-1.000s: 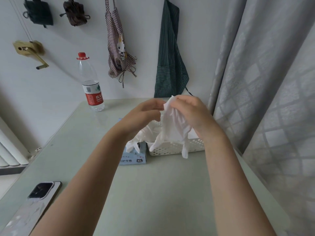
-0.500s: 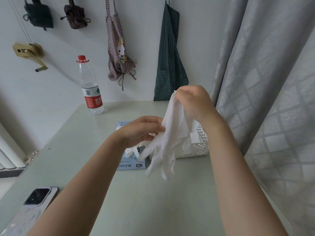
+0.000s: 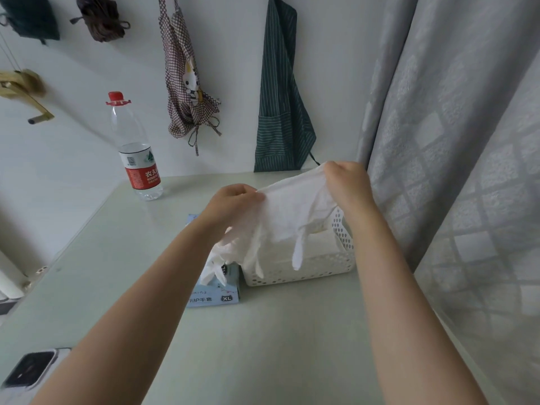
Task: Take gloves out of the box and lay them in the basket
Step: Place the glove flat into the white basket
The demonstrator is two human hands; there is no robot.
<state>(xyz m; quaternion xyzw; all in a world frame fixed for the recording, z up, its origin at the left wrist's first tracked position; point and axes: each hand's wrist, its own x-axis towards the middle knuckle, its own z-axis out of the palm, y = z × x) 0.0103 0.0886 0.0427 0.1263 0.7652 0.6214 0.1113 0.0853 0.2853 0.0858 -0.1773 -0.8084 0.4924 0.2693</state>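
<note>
- Gloves first: one thin white disposable glove (image 3: 292, 211) is stretched out in the air above the white perforated plastic basket (image 3: 298, 273), its cuff edge pulled taut between the two hands, its limp finger parts hanging down toward the basket's near wall.
- Its material looks soft, slightly crinkled and semi-opaque; one long glove finger dangles in front of the basket's inside.
- Left hand (image 3: 230, 200), just left of the basket, has its fingers pinched shut on the glove's left corner.
- Right hand (image 3: 347, 182), above the basket's far right corner, has its fingers closed on the glove's other corner, held a little higher than the left.
- One pale blue cardboard glove box (image 3: 216, 290) marked XL lies flat on the pale green tabletop (image 3: 263, 346), touching or just beside the basket's left wall; a bunch of white gloves (image 3: 217, 264) pokes out of its top opening, and how many are in the bunch cannot be told.
- Inside the basket something white lies flat; whether it is gloves is unclear.
- One clear plastic water bottle (image 3: 137, 153) with a red cap and red label stands upright well left of the basket, toward the wall.
- One phone (image 3: 26, 372) with a dark camera block lies far left of the basket at the tabletop's near edge.
- Two aprons hang on the wall behind the basket: one checked (image 3: 184, 83), one dark green striped (image 3: 280, 97).
- Grey patterned curtain (image 3: 453, 141) hangs just right of the basket.
</note>
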